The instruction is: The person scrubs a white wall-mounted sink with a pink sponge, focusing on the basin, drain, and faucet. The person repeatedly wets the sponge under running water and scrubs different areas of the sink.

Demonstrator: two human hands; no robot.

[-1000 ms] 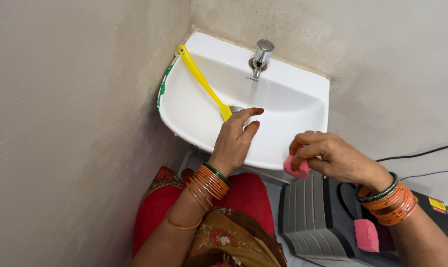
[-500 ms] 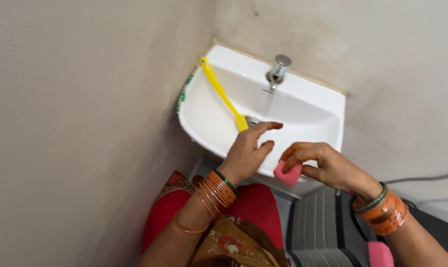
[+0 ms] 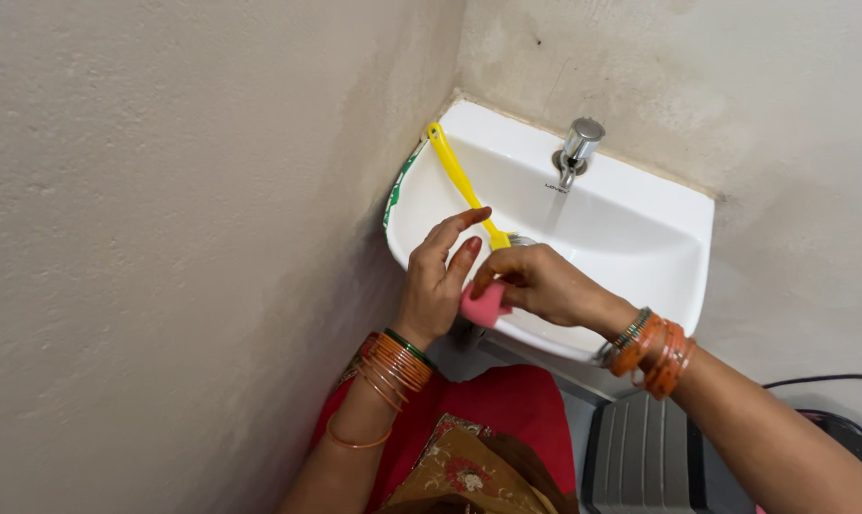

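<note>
- Your right hand [image 3: 545, 283] pinches a pink sponge [image 3: 485, 304] at the sink's front rim.
- Your left hand [image 3: 438, 276] is spread open, just beside the sponge.
- A yellow brush [image 3: 462, 183] lies in the white sink [image 3: 631, 228], under the tap [image 3: 576, 148].

We see a white basin [image 3: 640, 238] w/ a glossy, smooth glazed finish like ceramic, and at its far rim a tap [image 3: 577, 145] of shiny polished metal. The yellow brush handle [image 3: 461, 181] at the left looks like smooth, slightly glossy plastic, while the pink block [image 3: 484, 306] at the near rim is matt, prob. sponge or foam. Walls [image 3: 165, 238] around are rough, matt plaster; the red cloth [image 3: 493, 400] nearest us is soft fabric w/ embroidery.
</note>
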